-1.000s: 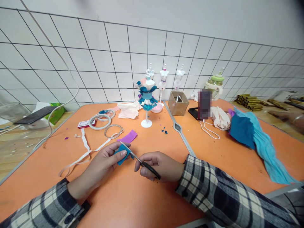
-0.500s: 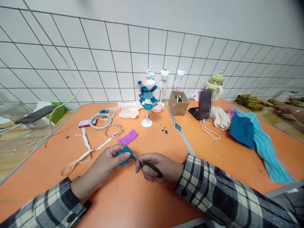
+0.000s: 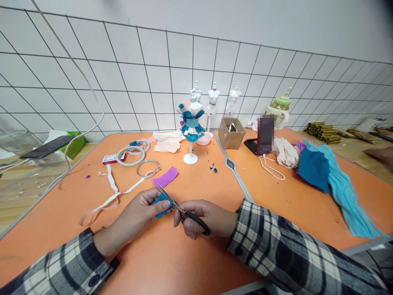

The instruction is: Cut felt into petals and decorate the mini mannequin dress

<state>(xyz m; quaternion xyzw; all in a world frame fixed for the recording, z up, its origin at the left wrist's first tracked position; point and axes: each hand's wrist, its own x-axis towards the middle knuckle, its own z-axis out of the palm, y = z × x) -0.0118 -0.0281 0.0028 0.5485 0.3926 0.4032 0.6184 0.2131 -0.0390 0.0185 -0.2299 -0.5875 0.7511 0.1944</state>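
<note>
Between the thumb and fingers of my left hand (image 3: 144, 211) is a small folded piece of blue crepe paper (image 3: 161, 207). My right hand (image 3: 205, 217) is closed around the black handles of a pair of scissors (image 3: 196, 221), whose blades lie across the upper right edge of the blue paper. Just beyond my left fingertips a purple paper strip (image 3: 166, 177) rests on the orange table (image 3: 172, 262). Farther back stands a small white dress form (image 3: 192, 127) dressed in blue and white ruffles.
Tape rolls (image 3: 130, 156) and a loose white strip (image 3: 112, 180) lie at left. Behind are more dress forms (image 3: 213, 98), a cardboard box (image 3: 231, 133) and a phone on a stand (image 3: 265, 135). Blue crepe paper (image 3: 313, 168) is heaped at right, near a green-lidded bottle (image 3: 278, 108).
Both hands have shifted slightly to the right with the blue paper and scissors. The blades have spread apart a little across the paper. At far right, another person's hand has left view.
</note>
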